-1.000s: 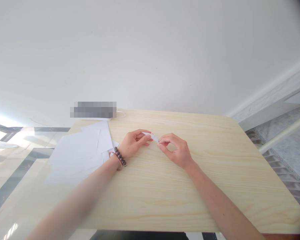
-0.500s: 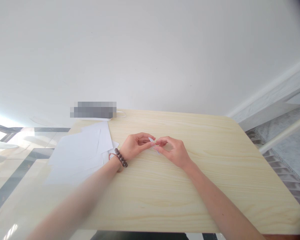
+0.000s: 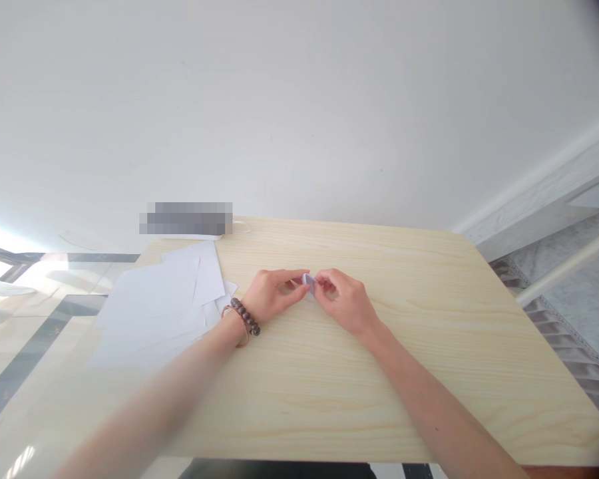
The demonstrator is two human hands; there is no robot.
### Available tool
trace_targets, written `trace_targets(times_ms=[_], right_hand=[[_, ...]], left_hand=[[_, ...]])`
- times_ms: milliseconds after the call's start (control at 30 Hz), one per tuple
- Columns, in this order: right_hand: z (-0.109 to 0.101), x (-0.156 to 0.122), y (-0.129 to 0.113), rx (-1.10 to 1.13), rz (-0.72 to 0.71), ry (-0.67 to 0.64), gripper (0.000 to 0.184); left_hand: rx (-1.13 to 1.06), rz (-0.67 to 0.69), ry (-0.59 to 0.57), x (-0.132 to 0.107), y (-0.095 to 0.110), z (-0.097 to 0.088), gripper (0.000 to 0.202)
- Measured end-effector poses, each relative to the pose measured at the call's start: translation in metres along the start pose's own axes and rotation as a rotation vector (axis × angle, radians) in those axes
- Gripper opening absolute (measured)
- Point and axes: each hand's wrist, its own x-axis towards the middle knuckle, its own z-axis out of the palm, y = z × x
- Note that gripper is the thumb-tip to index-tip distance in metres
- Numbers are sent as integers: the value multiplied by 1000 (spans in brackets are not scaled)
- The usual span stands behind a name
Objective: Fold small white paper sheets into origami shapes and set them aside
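Observation:
Between my two hands, above the middle of the wooden table (image 3: pixel 299 399), is a small folded piece of white paper (image 3: pixel 308 282). My left hand (image 3: pixel 274 291) pinches its left side between thumb and fingers. From the right, my right hand (image 3: pixel 343 298) grips the other side with its thumb and fingertips pressed close together. The paper's folds are partly covered by my fingers, and its exact shape is too small to make out. A dark bead bracelet (image 3: pixel 245 315) and a thin copper-coloured bangle sit on my left wrist.
Several loose white sheets of paper (image 3: pixel 154 293) lie overlapping on the table's left side. Behind them, against the white wall (image 3: pixel 299 120), stands a blurred-out grey object (image 3: pixel 187 219) with a white cord. A pale rail (image 3: pixel 569 265) runs beyond the table's right edge.
The folded paper has turned, and a broader face of it now shows between the fingertips. My right hand's fingers have curled in tighter, and my left hand has shifted slightly right.

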Motion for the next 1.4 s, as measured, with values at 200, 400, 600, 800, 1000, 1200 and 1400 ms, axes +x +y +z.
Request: trace_targets(times_ms=[200,400,600,800,1000,1200,1400], right_hand=[[9,-1,-2,-98,84,-53,7],[15,-2,-2,-130,73,-3,12],[16,2,1,-211,114,27,8],[10,7,6,-210,111,-10,7],[2,10,12,-170,74,-46,5],[3,7,15,-118,6,20,13],[4,6,17,-229,-205,68,13]], left_hand=[[383,113,106,0,-1,11,34],[722,-9,52,5,3,17,19],[758,64,34,11,2,18,24],[790,14,40,16,1,21,26],[734,-36,39,18,-2,17,21],[252,-44,5,15,-3,11,25],[-341,-42,-146,13,4,-3,33]])
